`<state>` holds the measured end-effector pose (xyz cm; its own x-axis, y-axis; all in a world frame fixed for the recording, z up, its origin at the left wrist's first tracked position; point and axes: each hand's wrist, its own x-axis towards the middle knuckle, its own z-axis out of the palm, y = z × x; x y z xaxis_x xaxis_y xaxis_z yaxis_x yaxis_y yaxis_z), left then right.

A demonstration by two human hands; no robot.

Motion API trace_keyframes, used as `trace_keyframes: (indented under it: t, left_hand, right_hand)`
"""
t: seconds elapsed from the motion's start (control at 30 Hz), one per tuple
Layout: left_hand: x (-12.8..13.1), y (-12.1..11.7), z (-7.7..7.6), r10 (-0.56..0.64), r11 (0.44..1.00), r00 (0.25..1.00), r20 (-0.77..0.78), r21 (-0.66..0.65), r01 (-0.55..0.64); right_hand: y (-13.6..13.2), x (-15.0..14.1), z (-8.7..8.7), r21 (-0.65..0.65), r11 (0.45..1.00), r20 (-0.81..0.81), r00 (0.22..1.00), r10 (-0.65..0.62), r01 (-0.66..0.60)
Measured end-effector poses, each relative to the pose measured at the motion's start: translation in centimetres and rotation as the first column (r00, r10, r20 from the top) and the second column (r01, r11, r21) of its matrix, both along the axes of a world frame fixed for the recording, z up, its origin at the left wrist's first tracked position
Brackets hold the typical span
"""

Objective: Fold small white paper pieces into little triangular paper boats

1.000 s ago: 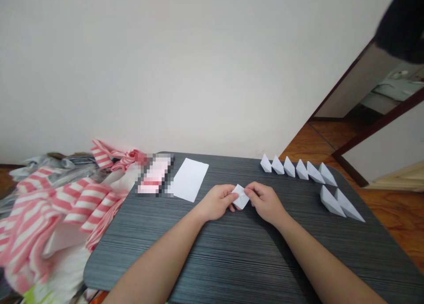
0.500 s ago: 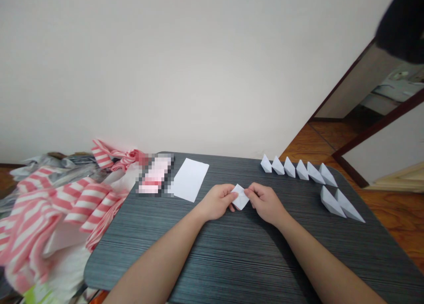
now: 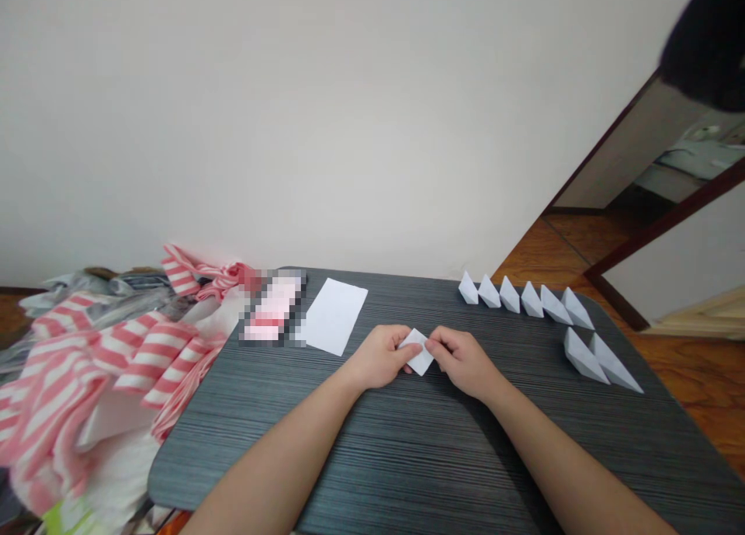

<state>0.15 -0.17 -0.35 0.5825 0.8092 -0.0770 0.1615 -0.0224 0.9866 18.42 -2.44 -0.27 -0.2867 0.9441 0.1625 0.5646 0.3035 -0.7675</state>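
My left hand (image 3: pixel 381 356) and my right hand (image 3: pixel 462 360) meet at the middle of the dark striped table (image 3: pixel 349 457). Both pinch a small folded white paper piece (image 3: pixel 417 350) between their fingertips, just above the tabletop. The fingers of each hand are curled closed around the paper's edges. A flat white paper sheet (image 3: pixel 334 315) lies to the left of my left hand.
Several folded white paper wedges (image 3: pixel 527 297) stand in a row at the far right, with two larger ones (image 3: pixel 599 358) in front. Red-and-white striped cloth (image 3: pixel 87 372) is heaped off the table's left edge. A pixelated patch (image 3: pixel 272 308) sits beside the sheet. A doorway opens at right.
My right hand has slid slightly left over the folded paper, pressing it closer to my left hand. The paper piece shows a little smaller between the fingers.
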Motion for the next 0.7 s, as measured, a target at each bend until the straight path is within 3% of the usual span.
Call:
trace_keyframes:
  t: [0.13, 0.37, 0.7]
  left_hand:
    - [0.0, 0.16, -0.3, -0.01, 1.0, 1.0, 0.022, -0.006, 0.01]
    - [0.13, 0.59, -0.45, 0.011, 0.99, 0.986, 0.168, -0.141, 0.013]
    - [0.17, 0.72, -0.66, 0.031, 0.983, 0.977, 0.213, -0.185, 0.01]
  right_hand:
    - [-0.01, 0.01, 0.22, 0.007, 1.0, 0.02, 1.0, 0.008, -0.008]
    - [0.03, 0.42, 0.15, -0.011, 0.996, -0.022, 0.996, -0.085, 0.085]
    - [0.17, 0.56, -0.27, -0.056, 0.992, -0.048, 0.993, -0.112, 0.11]
